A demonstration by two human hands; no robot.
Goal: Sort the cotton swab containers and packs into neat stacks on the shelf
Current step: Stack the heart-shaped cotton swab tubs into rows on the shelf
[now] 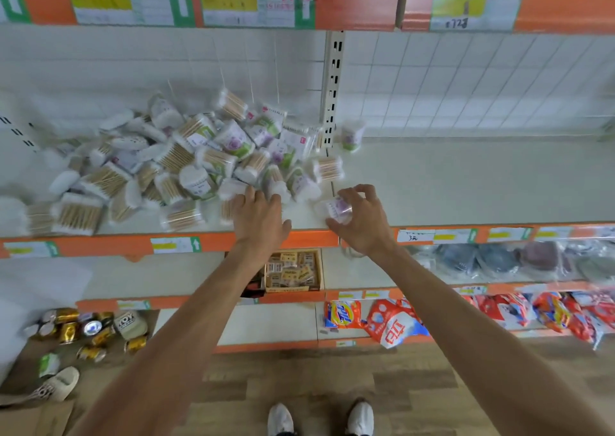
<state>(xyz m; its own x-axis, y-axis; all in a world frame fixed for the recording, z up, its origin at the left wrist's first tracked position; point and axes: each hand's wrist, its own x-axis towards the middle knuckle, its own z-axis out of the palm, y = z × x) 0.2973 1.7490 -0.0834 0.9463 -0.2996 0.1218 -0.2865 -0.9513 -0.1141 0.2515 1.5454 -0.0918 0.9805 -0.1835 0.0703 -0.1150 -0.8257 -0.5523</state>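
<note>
Dozens of cotton swab packs and round tubs lie in a loose pile point(173, 166) on the left half of the white shelf point(466, 182), spilling from the back panel to the near orange edge. I see the right half of that shelf mostly bare, with one round tub point(352, 135) standing upright at the far side, just right of the slotted upright post point(332, 83). Below, a lower shelf carries a cardboard box of small packets point(294, 271), and red detergent bags point(396, 324) hang further down. My left hand point(258, 216) rests flat, fingers spread, on the near right edge of the pile, touching the packs there. My right hand point(361, 221) has its grip curled around a small clear swab container point(337, 208), thumb and fingers pinching it just above the shelf's near edge.
</note>
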